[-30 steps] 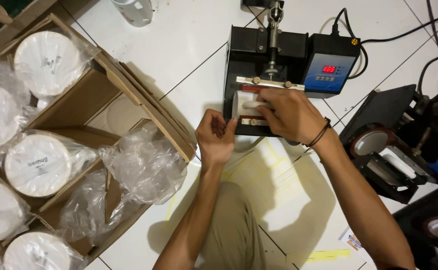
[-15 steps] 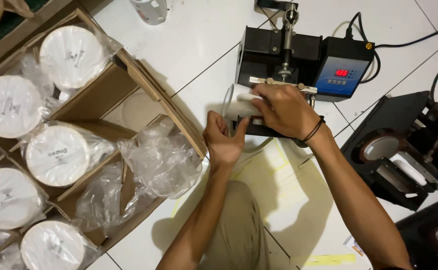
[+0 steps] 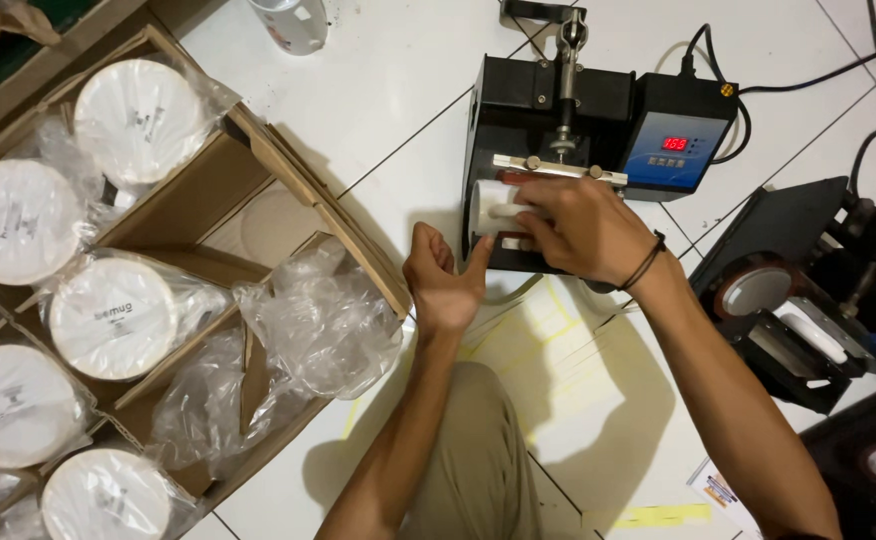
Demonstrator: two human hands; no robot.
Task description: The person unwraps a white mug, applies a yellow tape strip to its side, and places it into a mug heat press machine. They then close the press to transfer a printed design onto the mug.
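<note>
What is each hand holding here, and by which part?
The right hand grips the white mug by its side, in the black press. The left hand only touches its end.

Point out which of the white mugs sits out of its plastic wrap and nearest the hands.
The bare white mug lying sideways in the black mug press, under the right hand; the others sit bagged in the cardboard box.
</note>
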